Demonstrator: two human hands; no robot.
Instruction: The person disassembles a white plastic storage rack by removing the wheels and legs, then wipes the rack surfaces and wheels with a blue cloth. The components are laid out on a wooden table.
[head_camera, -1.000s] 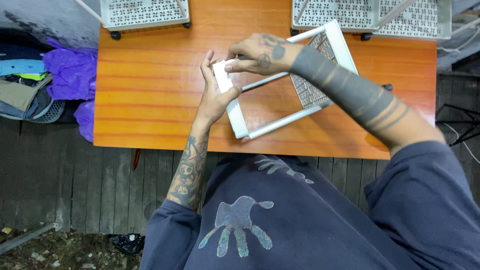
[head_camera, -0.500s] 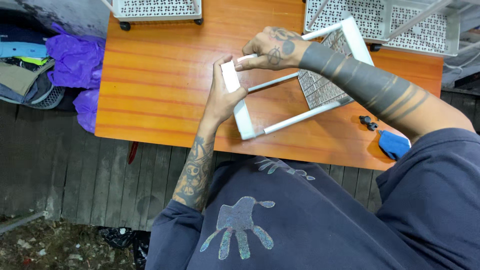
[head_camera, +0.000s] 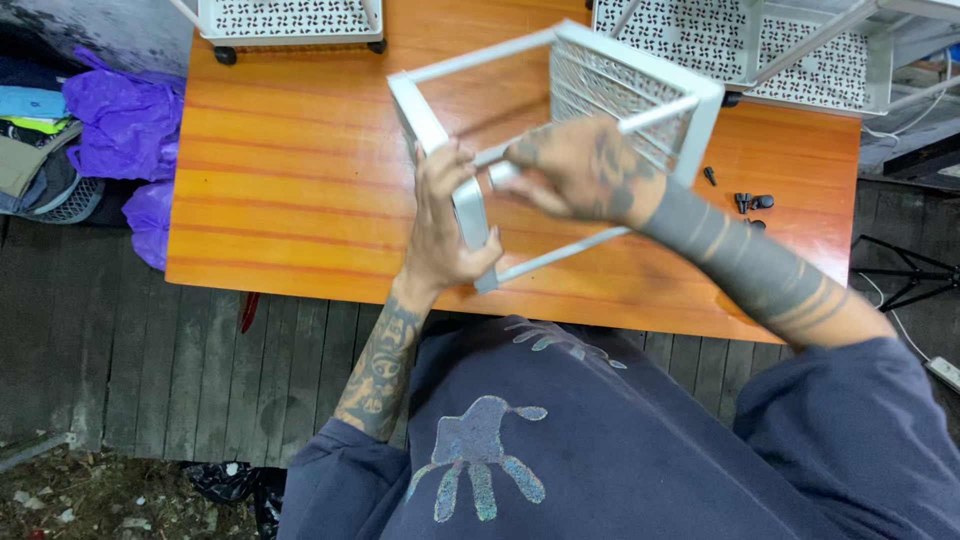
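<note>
1. Leftmost, the left hand grips the near white bar of the metal frame, fingers clamped around it, above the orange table.
2. Rightward, the right hand, blurred, closes its fingers on a thin crossbar inside the frame, beside its perforated panel.

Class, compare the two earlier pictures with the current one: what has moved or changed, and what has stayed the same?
The white frame has been lifted and tilted up off the table, so it now stands open toward the camera. The left hand still grips its near bar; the right hand has shifted onto a rod near that bar. Small black parts have come into view. The other white racks remain in place.
</note>
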